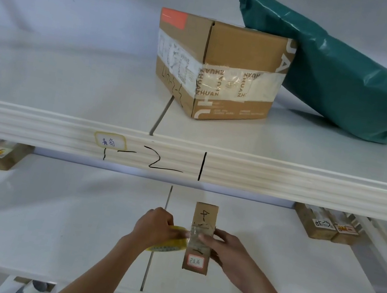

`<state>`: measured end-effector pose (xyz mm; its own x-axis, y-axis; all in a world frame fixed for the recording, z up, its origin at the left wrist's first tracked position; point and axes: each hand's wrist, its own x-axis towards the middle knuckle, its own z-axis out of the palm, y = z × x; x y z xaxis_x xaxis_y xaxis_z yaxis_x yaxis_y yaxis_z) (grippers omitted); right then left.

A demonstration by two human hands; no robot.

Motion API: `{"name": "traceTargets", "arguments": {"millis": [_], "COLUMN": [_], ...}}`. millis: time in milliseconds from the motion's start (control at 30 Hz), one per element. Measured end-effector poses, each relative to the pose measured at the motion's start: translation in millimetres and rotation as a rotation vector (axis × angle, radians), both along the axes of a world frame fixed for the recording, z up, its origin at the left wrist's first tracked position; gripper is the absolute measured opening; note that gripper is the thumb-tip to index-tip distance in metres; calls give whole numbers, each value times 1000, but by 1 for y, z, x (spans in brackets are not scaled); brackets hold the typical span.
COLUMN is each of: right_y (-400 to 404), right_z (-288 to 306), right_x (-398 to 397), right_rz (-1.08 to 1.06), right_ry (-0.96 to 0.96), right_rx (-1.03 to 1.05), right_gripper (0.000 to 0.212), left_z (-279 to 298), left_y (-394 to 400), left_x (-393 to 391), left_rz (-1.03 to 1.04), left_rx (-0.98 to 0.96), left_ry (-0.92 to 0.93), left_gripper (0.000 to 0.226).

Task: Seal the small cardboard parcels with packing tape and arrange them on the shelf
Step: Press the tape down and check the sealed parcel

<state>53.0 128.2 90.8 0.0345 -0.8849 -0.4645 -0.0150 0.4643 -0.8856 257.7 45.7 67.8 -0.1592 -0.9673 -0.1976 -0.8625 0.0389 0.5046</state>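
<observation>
A small, narrow cardboard parcel [204, 215] lies on the lower white shelf [46, 211], with black handwriting on top and a red-framed label near its front end. A strip of clear tape crosses its middle. My left hand [156, 226] grips a yellow roll of packing tape [169, 245] just left of the parcel, its fingers reaching onto the strip. My right hand [228, 253] holds the parcel's right side, with the thumb pressing on the tape.
On the upper shelf [68, 88] stand a large taped cardboard box [230, 49] and a green plastic mailer bag [354, 79] leaning on it. Small parcels sit at the lower shelf's far left [3, 158] and far right [325, 227]. The shelf's front beam [284, 180] bears marker writing.
</observation>
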Motion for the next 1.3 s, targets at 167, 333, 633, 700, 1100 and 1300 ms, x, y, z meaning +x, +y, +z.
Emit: {"name": "traceTargets", "arguments": {"millis": [167,333,633,700,1100,1300], "right_y": [-3,-7,-3,0,15,9], "right_z": [-5,-5,5,4,10,6], "right_x": [21,18,2,1,-2,-8], "right_rz": [-33,-91,-83,-93,-32,-68], "right_ry": [173,254,240,218,60,-80], "right_rx": [5,18,37,38,1,8], "right_gripper": [75,49,28,28,31,37], "left_z": [1,3,3,2,-9,-5], "left_y": [4,4,3,3,4,-1], "left_x": [-12,-6,20,18,13,9], "left_rz": [-63,-117,-244,-233,-128,-111], "left_rx": [-71,12,114,87,55,63], "left_ry": [-75,96,174,163,-20,62], "left_gripper": [40,46,36,43,63,64]}}
